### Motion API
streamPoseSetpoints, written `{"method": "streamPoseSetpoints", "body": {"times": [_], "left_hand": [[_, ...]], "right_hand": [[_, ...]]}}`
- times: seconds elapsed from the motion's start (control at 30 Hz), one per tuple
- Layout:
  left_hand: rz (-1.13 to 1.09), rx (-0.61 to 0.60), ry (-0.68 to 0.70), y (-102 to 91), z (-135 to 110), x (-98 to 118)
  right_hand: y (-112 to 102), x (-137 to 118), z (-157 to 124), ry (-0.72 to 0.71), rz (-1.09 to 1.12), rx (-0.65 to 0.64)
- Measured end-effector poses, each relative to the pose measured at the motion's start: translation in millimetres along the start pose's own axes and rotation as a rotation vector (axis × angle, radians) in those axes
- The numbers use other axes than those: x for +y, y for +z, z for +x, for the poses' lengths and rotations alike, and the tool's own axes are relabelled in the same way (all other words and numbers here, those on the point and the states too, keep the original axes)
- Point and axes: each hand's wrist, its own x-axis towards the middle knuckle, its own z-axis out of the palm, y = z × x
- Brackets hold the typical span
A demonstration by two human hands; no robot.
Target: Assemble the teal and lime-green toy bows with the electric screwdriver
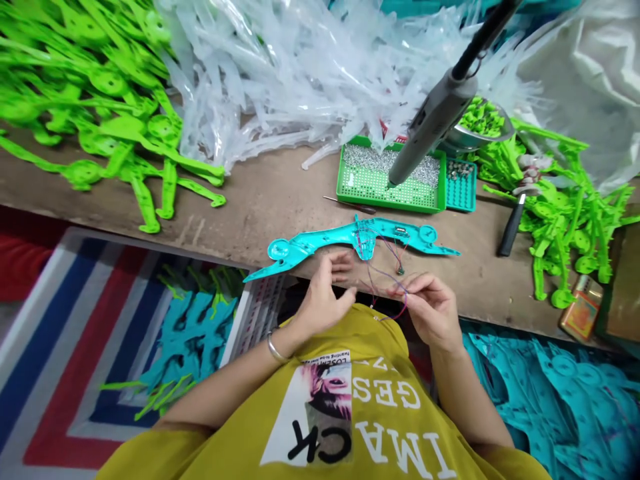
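A turquoise plastic bow-shaped shell (325, 238) lies hollow side up along the bench's front edge. Thin red and blue wires (385, 272) run out of its middle, and a small green circuit board (401, 271) hangs among them. Pinched between the fingers of my right hand (431, 307) are some of these wires, which loop down toward my shirt. Just below the shell, left of the wires, is my left hand (327, 290), its fingers spread and holding nothing.
Behind the shell stand a green tray (390, 177) of screws and a small teal tray (461, 185). A grey electric screwdriver (430, 127) hangs over them. Bright green parts (95, 113) and translucent pieces (280, 73) are heaped behind. A black-handled tool (511, 227) lies right.
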Motion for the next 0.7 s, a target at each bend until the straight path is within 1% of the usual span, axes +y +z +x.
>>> {"method": "streamPoseSetpoints", "body": {"times": [0.07, 0.1, 0.13, 0.17, 0.23, 0.3, 0.33, 0.37, 0.43, 0.47, 0.5, 0.6, 0.63, 0.7], "left_hand": [[0.182, 0.050, 0.014, 10.4, -1, 3], [0.226, 0.045, 0.001, 15.6, 0, 5], [0.220, 0.019, -0.019, 20.5, 1, 8], [0.157, -0.032, -0.041, 24.9, 3, 12], [-0.108, -0.195, -0.099, 31.1, 5, 19], [-0.423, -0.368, -0.171, 33.9, 7, 26], [-0.545, -0.440, -0.206, 34.2, 7, 28], [-0.628, -0.499, -0.236, 34.1, 6, 30], [-0.661, -0.561, -0.272, 34.2, 4, 30], [-0.624, -0.545, -0.278, 35.2, 3, 29], [-0.570, -0.487, -0.281, 37.1, 3, 27], [-0.443, -0.216, -0.284, 49.2, 5, 25], [-0.443, -0.168, -0.272, 54.7, 7, 26], [-0.446, -0.157, -0.206, 65.8, 13, 29]], "right_hand": [[2, -7, -1, -0.070, 0.032, -0.026], [3, -11, -1, -0.096, 0.035, -0.051], [4, -14, -2, -0.119, 0.033, -0.080], [5, -16, -3, -0.141, 0.024, -0.107], [7, -20, -4, -0.188, -0.014, -0.128], [8, -22, -4, -0.239, -0.080, -0.081], [8, -23, -4, -0.262, -0.117, -0.048], [7, -25, -4, -0.286, -0.150, -0.018], [4, -31, -4, -0.339, -0.187, 0.014], [3, -34, -3, -0.367, -0.187, 0.019], [1, -38, -2, -0.392, -0.177, 0.021], [0, -45, 0, -0.428, -0.120, 0.010], [1, -46, 1, -0.431, -0.103, -0.009], [6, -47, 1, -0.425, -0.081, -0.084]]}}
